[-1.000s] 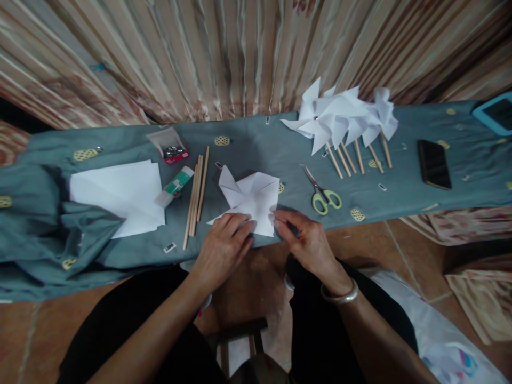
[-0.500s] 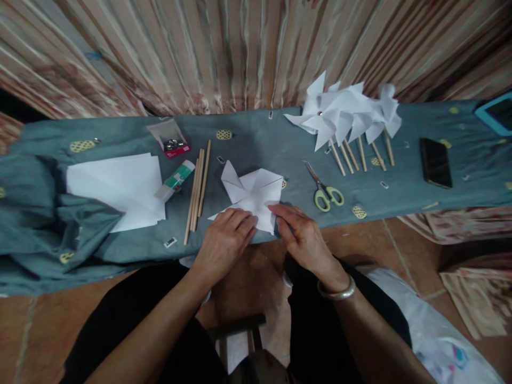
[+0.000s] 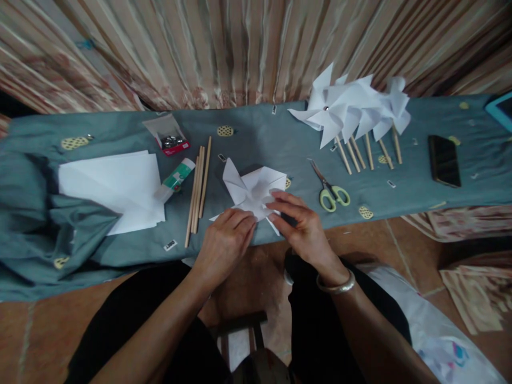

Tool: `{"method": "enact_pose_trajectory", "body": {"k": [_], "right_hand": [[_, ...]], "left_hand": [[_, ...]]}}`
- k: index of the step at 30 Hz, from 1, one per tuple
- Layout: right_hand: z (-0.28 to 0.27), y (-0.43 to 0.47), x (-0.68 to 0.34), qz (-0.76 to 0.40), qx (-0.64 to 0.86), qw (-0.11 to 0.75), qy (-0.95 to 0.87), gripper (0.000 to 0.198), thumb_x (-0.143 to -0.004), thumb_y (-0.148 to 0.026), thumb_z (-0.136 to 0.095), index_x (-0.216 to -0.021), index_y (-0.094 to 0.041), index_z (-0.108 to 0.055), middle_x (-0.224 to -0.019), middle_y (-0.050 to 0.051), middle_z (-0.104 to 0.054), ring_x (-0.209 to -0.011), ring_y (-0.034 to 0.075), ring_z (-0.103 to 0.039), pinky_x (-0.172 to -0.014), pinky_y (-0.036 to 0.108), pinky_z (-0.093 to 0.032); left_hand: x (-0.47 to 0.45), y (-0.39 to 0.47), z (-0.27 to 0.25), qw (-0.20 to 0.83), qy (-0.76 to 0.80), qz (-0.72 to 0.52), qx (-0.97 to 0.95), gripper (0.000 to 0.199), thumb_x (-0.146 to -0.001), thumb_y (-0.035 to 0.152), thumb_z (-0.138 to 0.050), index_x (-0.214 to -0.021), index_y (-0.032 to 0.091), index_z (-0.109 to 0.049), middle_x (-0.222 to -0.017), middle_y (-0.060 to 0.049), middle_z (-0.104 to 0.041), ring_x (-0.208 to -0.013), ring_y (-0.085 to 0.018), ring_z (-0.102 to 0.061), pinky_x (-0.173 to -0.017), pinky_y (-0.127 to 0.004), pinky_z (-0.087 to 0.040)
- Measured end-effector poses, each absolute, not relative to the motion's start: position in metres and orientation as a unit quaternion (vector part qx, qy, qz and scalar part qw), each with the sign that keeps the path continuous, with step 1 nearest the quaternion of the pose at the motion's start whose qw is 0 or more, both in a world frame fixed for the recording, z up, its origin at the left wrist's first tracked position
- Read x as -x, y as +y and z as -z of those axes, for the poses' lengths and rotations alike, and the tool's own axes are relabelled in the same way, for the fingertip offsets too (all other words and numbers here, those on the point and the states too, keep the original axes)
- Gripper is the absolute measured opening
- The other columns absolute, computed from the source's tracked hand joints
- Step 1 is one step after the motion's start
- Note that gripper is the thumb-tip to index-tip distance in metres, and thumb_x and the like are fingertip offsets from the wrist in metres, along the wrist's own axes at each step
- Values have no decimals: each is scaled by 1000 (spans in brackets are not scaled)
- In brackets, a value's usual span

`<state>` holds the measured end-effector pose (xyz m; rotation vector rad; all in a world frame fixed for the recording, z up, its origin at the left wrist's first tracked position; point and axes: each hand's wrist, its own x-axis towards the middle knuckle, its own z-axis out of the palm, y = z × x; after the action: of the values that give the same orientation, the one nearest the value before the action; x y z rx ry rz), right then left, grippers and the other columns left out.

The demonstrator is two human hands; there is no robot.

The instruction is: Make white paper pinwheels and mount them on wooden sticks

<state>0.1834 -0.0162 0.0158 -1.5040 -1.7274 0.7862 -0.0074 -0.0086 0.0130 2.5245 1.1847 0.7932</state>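
A white paper pinwheel [image 3: 262, 181], cut and partly folded, lies on the cloth near the front edge. My left hand [image 3: 226, 237] is closed on its near left side, fingers bent together over the paper. My right hand [image 3: 302, 224] pinches a flap at the near right between thumb and fingers. To the left are several thin wooden sticks [image 3: 197, 192] and a green and white glue tube [image 3: 176, 178]. Green-handled scissors [image 3: 330, 192] rest to the right, blades slightly apart.
An open red and white box [image 3: 170, 138] of small metal pins stands at the back left. White paper sheets [image 3: 112, 186] are stacked at far left, partly under bunched cloth. Several finished pinwheels [image 3: 356, 104] on sticks lie back right. A dark phone [image 3: 445, 160] is farther right.
My right fingers have lifted and now pinch the near right flap, which is bent up toward the pinwheel's middle. The left hand stays on the paper. The view has shifted slightly.
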Motion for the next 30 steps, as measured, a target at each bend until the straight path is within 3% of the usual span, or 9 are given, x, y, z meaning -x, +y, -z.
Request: {"method": "enact_pose_trajectory", "body": {"k": [5,13,18,30], "right_hand": [[-15,-7,-178,-315,573,369,-661,9,-84,-23,-64,-87,-24,-73,-130,7,-61,-123,23,-55,-107,45,-42],[-11,2,-170,-300,590,373,-650,7,-82,-22,-65,-84,-22,-71,-131,9,-60,-125,25,-54,-107,44,-42],[-9,5,-166,-277,604,369,-650,6,-81,-22,-63,-81,-23,-69,-130,8,-61,-123,25,-55,-105,45,-43],[-11,3,-163,-229,605,350,-678,15,-87,-23,-57,-95,-24,-69,-131,7,-60,-126,24,-53,-108,46,-40]], "left_hand": [[8,-6,-12,142,410,-285,-854,14,-92,16,-52,-97,12,-64,-94,-8,-71,-87,-19,-64,-79,-35,-58],[12,-8,-9,149,417,-305,-843,21,-92,17,-54,-111,12,-59,-97,-9,-69,-89,-18,-65,-79,-33,-57],[14,-8,-6,166,395,-306,-850,20,-92,16,-53,-109,14,-63,-94,-9,-67,-89,-19,-61,-77,-34,-56],[14,-6,-2,190,419,-311,-832,22,-91,13,-52,-109,16,-65,-94,-7,-67,-88,-18,-61,-76,-34,-55]]}}
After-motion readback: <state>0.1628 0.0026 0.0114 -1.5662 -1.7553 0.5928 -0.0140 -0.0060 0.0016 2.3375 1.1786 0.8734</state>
